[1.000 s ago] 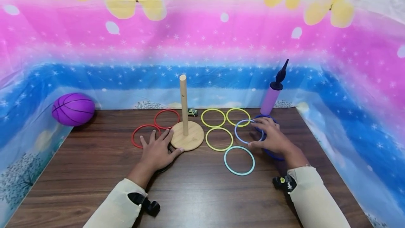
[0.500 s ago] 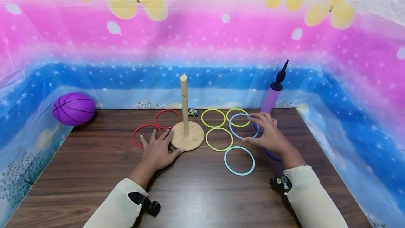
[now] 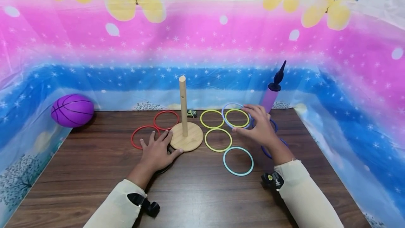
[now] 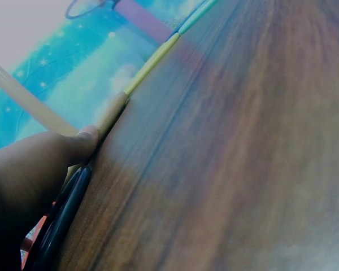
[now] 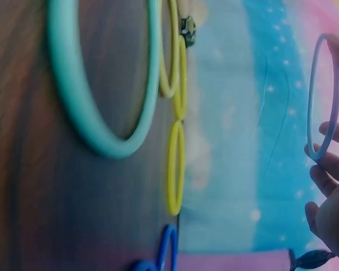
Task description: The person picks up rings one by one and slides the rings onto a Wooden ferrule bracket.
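Note:
In the head view my right hand (image 3: 261, 126) pinches a pale blue ring (image 3: 222, 113) between thumb and fingers. The right wrist view shows that ring raised above the tabletop. On the table behind it in the head view, a yellow ring shows through the opening. My left hand (image 3: 156, 154) lies with fingers spread at the left side of the round wooden base (image 3: 193, 140), fingertips and thumb on its edge. An upright wooden pole (image 3: 183, 108) rises from this base. Partly hidden under the left hand is a black ring (image 4: 62, 220).
Two red rings (image 3: 132, 137) lie left of the base. Several yellow rings (image 3: 218, 151), a mint ring (image 3: 238, 175) and dark blue rings (image 3: 265, 154) lie right of it. At the back are a toy car (image 3: 191, 113), a purple pump (image 3: 269, 97) and a purple ball (image 3: 72, 111).
My right hand has lifted the pale blue ring from beside the dark blue ones and carried it up and to the left. The left hand has stayed on the base.

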Available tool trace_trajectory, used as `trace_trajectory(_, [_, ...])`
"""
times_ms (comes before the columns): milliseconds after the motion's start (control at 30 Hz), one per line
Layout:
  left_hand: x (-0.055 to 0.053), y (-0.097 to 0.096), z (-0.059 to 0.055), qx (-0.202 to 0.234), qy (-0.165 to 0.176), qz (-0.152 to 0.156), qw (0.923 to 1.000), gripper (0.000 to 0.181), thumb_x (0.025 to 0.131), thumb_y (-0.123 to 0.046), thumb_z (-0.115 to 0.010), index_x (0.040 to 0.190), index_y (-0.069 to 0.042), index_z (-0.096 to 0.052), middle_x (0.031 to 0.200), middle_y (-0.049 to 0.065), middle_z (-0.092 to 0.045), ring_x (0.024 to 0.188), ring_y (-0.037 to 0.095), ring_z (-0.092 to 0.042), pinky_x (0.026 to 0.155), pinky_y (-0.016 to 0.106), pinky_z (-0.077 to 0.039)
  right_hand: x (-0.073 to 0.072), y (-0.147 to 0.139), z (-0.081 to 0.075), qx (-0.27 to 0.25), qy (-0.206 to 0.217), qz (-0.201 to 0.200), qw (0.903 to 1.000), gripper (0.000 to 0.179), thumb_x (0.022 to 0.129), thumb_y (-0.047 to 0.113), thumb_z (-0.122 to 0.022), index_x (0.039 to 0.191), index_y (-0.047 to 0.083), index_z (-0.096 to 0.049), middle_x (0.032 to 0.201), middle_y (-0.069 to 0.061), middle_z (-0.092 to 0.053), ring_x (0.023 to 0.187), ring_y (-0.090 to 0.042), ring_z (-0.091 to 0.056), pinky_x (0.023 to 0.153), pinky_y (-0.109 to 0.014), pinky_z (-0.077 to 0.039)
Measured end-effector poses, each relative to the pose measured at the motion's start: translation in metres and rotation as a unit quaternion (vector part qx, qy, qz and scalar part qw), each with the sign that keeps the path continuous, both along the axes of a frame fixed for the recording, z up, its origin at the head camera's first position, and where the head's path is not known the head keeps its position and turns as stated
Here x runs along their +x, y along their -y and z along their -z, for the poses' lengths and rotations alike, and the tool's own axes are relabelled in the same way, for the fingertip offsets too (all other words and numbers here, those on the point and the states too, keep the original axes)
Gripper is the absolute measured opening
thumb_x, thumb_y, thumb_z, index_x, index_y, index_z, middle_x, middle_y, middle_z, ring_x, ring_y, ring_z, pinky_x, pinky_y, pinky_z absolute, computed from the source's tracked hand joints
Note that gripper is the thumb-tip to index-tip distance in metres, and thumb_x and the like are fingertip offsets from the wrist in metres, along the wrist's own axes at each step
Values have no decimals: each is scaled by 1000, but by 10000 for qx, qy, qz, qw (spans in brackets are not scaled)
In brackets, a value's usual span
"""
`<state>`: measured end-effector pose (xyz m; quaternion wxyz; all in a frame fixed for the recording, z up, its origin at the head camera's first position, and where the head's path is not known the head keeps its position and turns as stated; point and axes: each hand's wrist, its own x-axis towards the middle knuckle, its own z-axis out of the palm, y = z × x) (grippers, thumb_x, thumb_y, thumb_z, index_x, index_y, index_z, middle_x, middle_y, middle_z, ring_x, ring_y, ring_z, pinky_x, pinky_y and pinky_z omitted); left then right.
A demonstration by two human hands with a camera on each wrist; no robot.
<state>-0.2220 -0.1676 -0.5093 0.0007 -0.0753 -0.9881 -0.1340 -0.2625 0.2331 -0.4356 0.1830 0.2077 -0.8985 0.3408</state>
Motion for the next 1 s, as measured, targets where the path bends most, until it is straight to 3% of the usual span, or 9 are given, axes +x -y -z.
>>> trace_trajectory(333, [0, 1, 0, 30, -43, 49, 10000, 93, 102, -74, -59, 173, -18, -36, 178, 14, -37, 164, 61, -21, 118, 94, -12, -4, 34, -27, -413, -220, 2, 9989, 80, 78, 32, -99, 148, 10, -67, 159, -16, -59, 149, -37, -43, 115, -71, -26])
trace_trajectory(600, [1, 1, 0, 91, -52, 47, 9999, 94, 102, -73, -59, 174, -18, -35, 178, 15, -37, 164, 60, -21, 118, 94, -10, -8, 63, -41, -826, -473, 5, 9955, 78, 79, 34, -97, 147, 12, -68, 159, -14, -58, 151, -37, -41, 120, -82, -16])
trace_trajectory(1000, [-1, -1, 1, 63, -23, 44, 10000, 94, 102, -74, -59, 174, -18, -35, 178, 15, -36, 164, 61, -20, 118, 94, -9, -12, 102, -62, -1075, -559, -88, 9926, 93, 78, 38, -98, 156, 11, -58, 158, -15, -56, 149, -35, -41, 120, -78, -17])
